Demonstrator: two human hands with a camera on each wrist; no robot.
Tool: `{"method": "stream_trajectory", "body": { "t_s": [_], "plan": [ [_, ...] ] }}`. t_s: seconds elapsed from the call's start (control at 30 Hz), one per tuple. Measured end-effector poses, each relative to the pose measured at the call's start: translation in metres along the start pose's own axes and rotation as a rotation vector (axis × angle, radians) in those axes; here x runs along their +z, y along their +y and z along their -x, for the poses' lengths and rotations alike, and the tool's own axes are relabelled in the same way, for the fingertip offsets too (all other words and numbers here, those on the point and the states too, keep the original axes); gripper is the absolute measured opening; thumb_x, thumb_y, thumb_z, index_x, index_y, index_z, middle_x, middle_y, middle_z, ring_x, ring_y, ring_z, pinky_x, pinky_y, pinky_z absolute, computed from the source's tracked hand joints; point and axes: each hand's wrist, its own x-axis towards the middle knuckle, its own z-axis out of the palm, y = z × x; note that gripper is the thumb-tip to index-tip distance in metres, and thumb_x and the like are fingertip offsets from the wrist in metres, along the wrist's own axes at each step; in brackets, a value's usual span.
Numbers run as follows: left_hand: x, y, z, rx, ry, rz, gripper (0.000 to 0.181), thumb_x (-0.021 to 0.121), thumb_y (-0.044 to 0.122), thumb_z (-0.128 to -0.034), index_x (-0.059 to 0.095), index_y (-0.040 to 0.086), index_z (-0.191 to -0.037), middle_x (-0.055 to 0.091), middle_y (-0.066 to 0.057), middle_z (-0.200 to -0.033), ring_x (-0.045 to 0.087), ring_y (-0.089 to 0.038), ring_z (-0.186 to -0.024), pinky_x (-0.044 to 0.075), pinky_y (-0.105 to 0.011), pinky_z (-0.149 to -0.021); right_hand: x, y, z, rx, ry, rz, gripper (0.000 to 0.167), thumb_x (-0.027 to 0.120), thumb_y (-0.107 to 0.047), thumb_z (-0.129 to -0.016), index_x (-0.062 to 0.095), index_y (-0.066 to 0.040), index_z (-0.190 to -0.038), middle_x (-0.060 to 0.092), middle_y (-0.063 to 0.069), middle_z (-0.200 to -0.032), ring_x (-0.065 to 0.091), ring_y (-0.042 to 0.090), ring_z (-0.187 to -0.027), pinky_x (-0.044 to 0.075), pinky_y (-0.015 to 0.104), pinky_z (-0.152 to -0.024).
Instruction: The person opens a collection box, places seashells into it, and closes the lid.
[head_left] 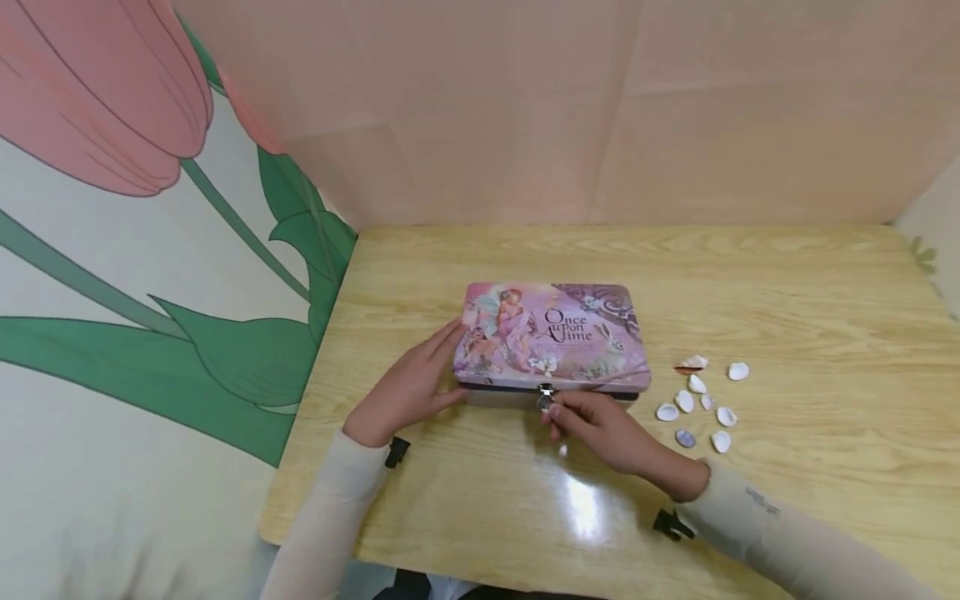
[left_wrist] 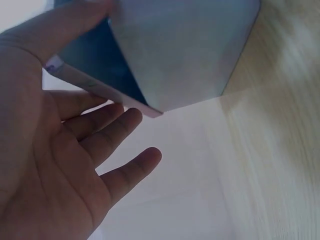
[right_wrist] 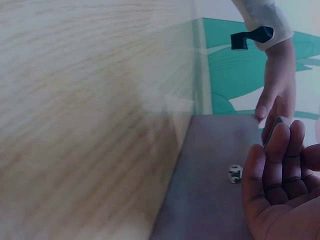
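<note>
a: head view first. where's the box?
b: the pink box (head_left: 585, 350) sits flat on the wooden table (head_left: 825, 333), near the middle, its front facing six o'clock.
a: and the left hand (head_left: 408, 387)?
b: at about half past eight from the box. its fingers lie nearly straight against the lid (head_left: 495, 354), thumb apart by the front corner.
a: the right hand (head_left: 609, 429)?
b: at five o'clock from the box. thumb and fingertips pinch the metal latch (head_left: 545, 402) at the middle of the front. the hands are well apart.
a: anything beside the box?
b: a scatter of shells (head_left: 684, 402), mostly white, one purplish, towards four o'clock.
a: now the left wrist.
b: the box is at about half past twelve. the thumb reaches to it from half past ten. the other fingers are loosely spread, with some at the lid's pink edge. a dark band shows between the lid and the grey lower part.
a: and the right wrist?
b: that hand comes in at four o'clock, fingers bent; i can't tell its grip from here. the box's front is at five, with a small metal catch (right_wrist: 234, 174) just beside the fingers. the left hand is at half past two, by the box's far end.
</note>
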Motion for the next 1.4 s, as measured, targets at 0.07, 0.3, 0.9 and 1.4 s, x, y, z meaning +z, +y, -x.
{"method": "stream_trajectory", "body": {
  "t_s": [0.07,0.3,0.9,1.4],
  "plan": [
    [-0.004,0.000,0.000,-0.009,-0.011,0.023,0.092,0.072,0.041,-0.0885,0.019,0.006,-0.156,0.018,-0.009,-0.161,0.030,-0.027,-0.142,0.030,-0.039,-0.115,-0.001,-0.003,0.000,0.008,-0.002,-0.006,0.021,0.050,-0.022,-0.104,0.067,-0.012,-0.098,0.068,0.014,-0.086,0.067,0.023,-0.082,0.059,0.031,-0.077],
    [-0.013,-0.003,0.000,-0.008,-0.039,0.037,0.084,0.050,0.059,-0.0952,0.018,0.011,-0.157,0.016,-0.004,-0.162,0.026,-0.022,-0.144,0.027,-0.037,-0.116,-0.006,-0.013,-0.001,-0.014,0.003,0.019,0.020,0.049,-0.021,-0.104,0.067,-0.013,-0.099,0.069,0.010,-0.085,0.068,0.026,-0.084,0.059,0.032,-0.078],
    [-0.039,-0.003,-0.011,-0.044,0.005,0.020,0.073,0.032,0.066,-0.0972,0.029,0.022,-0.155,0.038,-0.005,-0.153,0.041,-0.027,-0.136,0.036,-0.046,-0.111,-0.024,-0.039,-0.009,-0.128,0.082,0.069,0.021,0.048,-0.021,-0.105,0.066,-0.018,-0.094,0.067,0.003,-0.084,0.066,0.021,-0.081,0.059,0.033,-0.072],
    [-0.056,-0.001,-0.024,-0.109,0.014,0.026,0.069,0.036,0.065,-0.0972,0.041,0.021,-0.150,0.048,-0.004,-0.146,0.047,-0.024,-0.132,0.042,-0.045,-0.107,-0.054,-0.051,0.005,-0.330,0.318,0.370,0.023,0.059,-0.002,-0.097,0.068,-0.021,-0.106,0.065,-0.011,-0.085,0.063,0.008,-0.073,0.052,0.022,-0.062]
  ]
}}
